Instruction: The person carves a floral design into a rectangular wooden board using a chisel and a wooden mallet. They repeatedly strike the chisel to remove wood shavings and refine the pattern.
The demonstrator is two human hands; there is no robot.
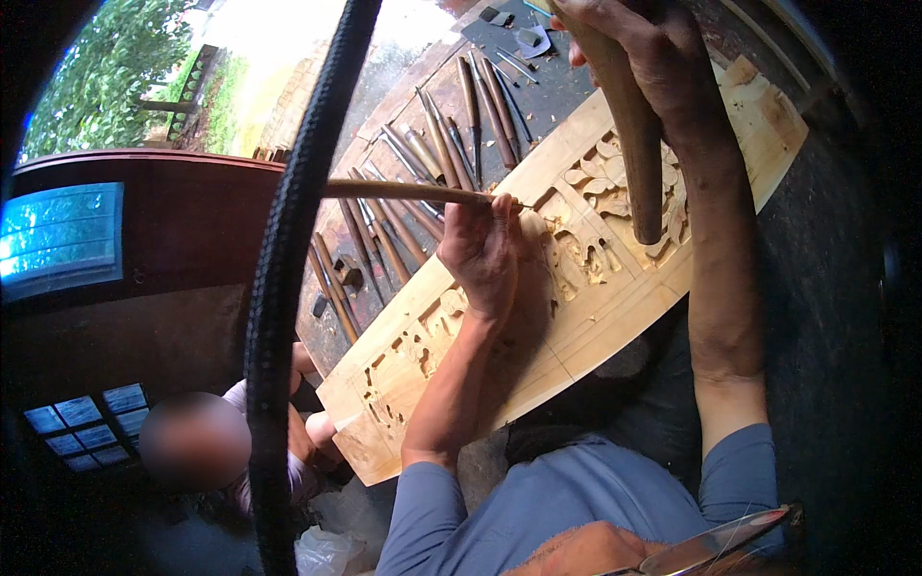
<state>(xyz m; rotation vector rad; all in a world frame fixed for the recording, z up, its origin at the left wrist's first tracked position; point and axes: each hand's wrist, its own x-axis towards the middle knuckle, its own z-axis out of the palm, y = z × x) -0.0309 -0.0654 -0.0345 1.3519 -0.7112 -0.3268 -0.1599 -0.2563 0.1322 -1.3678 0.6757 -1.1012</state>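
On the carved wooden panel (586, 317), the left hand (480, 252) has its fingers closed around a chisel (413, 191), the right hand (629, 38) gripping a wooden mallet (629, 134) above it.

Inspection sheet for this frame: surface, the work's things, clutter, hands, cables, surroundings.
Surface: dark workbench, mostly covered by the work.
Work's things: pale carved wood panel lying flat, relief pattern partly cut; long-handled chisel with its tip on the carving; wooden mallet raised above it.
Clutter: row of spare chisels beside the panel; small metal bits at the bench's far end.
Hands: left hand grips the chisel near its tip; right hand grips the mallet.
Cables: black ribbed cord hanging close to the camera.
Surroundings: another person sitting low at left; greenery outside.
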